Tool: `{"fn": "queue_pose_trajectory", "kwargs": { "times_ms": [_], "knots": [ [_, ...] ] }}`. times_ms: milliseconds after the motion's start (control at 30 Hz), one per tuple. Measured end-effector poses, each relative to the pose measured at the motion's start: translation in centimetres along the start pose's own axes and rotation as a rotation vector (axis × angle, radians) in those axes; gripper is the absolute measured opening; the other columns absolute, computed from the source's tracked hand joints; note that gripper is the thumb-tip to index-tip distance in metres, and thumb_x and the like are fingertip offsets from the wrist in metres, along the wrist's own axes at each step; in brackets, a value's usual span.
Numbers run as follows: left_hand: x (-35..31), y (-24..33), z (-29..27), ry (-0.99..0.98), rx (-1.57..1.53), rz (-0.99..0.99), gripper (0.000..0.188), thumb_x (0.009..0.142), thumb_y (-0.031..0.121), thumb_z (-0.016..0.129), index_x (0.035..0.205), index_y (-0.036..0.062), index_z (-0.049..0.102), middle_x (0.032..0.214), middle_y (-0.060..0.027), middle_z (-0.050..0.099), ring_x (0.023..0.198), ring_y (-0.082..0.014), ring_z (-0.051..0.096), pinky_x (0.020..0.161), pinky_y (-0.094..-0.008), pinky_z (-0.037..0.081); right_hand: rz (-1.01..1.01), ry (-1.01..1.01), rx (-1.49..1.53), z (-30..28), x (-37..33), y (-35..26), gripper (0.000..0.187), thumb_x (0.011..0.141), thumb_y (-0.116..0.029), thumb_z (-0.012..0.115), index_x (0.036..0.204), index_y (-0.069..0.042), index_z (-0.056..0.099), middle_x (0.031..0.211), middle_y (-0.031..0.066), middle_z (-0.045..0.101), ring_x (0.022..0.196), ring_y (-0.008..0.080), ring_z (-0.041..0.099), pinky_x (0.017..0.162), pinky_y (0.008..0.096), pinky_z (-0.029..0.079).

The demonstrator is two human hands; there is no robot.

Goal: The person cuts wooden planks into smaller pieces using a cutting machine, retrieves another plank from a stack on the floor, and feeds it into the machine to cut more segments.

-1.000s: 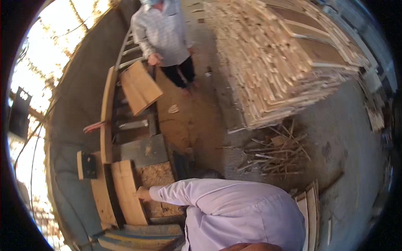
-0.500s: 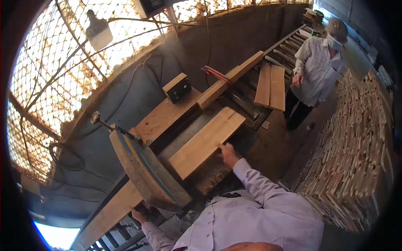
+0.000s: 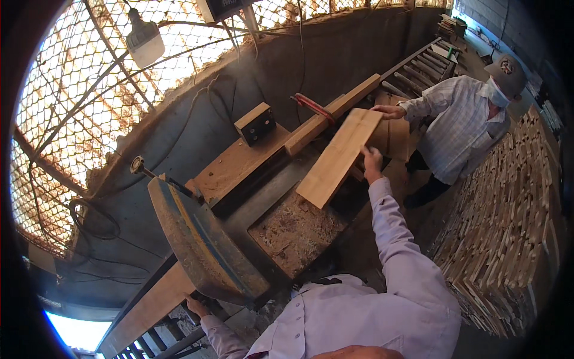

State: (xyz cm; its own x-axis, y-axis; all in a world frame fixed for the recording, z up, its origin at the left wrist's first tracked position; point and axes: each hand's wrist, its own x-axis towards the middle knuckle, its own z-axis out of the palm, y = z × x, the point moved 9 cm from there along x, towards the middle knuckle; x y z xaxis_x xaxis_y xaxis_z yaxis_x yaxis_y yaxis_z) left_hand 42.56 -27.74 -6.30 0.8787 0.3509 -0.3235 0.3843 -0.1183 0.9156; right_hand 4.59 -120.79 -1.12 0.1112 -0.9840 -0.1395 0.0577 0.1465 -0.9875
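Note:
A pale wooden board (image 3: 339, 157) slants above the far part of the machine table. My right hand (image 3: 372, 161) grips its right edge, closed on it, with the arm stretched out. A co-worker's hand (image 3: 390, 112) has hold of the same board's far end. At the lower left, a second, longer wooden board (image 3: 152, 300) lies on the rollers, its near end beside the machine's dusty guard (image 3: 203, 239). My left hand (image 3: 196, 306) is closed at that board's edge; its fingers are partly hidden.
Sawdust (image 3: 296, 230) covers the machine table. A wooden fence beam (image 3: 335, 113) carries a red clamp (image 3: 312, 106). The co-worker (image 3: 463, 125) stands at the far right beside a roller track (image 3: 421, 69). A tall stack of boards (image 3: 502, 227) fills the right side.
My right hand has moved the pale board away and to the right, off the sawdust-covered surface. The co-worker has leaned in and taken its far end. My left hand stays near its place.

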Motion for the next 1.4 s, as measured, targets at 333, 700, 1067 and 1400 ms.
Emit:
{"fn": "queue_pose_trajectory", "kwargs": {
  "times_ms": [333,700,1067,1400],
  "knots": [
    [1.7,0.1,-0.7,-0.291,-0.263,0.239,0.046,0.105,0.037,0.051,0.117,-0.0066,0.062,0.100,-0.0075,0.064,0.088,-0.0178,0.059,0.067,-0.0362,0.054,-0.756,0.089,-0.583,3.8,-16.1,-4.7,0.045,0.087,-0.015,0.067,0.127,0.003,0.055,0.131,0.0217,0.056,0.120,0.0391,0.054,0.101,0.0451,0.045],
    [5.4,-0.8,-2.3,-0.239,-0.495,0.036,0.034,0.103,0.030,0.055,0.117,0.0011,0.066,0.103,-0.0052,0.069,0.086,-0.0166,0.063,0.077,-0.0290,0.052,-0.825,-0.394,-0.651,6.3,-31.0,-2.5,0.019,0.088,-0.008,0.066,0.105,-0.003,0.067,0.112,0.0142,0.067,0.108,0.0335,0.063,0.094,0.0424,0.050],
    [-12.6,5.8,10.9,-0.688,-0.247,0.114,0.040,0.096,0.028,0.064,0.121,-0.0035,0.063,0.096,-0.0072,0.071,0.088,-0.0127,0.063,0.077,-0.0311,0.053,-0.859,-0.799,-0.564,14.1,-36.4,0.3,0.031,0.087,-0.012,0.068,0.116,-0.003,0.064,0.123,0.0156,0.064,0.113,0.0358,0.061,0.094,0.0420,0.052],
    [5.8,-3.5,-2.6,-0.145,-0.496,-0.141,0.052,0.098,0.043,0.062,0.131,0.0044,0.055,0.116,-0.0123,0.067,0.101,-0.0314,0.067,0.082,-0.0458,0.056,-0.703,-0.470,-0.788,16.6,-23.8,1.3,0.057,0.090,-0.036,0.067,0.133,-0.001,0.051,0.145,0.0215,0.046,0.137,0.0366,0.040,0.115,0.0466,0.031]
  ]
}}
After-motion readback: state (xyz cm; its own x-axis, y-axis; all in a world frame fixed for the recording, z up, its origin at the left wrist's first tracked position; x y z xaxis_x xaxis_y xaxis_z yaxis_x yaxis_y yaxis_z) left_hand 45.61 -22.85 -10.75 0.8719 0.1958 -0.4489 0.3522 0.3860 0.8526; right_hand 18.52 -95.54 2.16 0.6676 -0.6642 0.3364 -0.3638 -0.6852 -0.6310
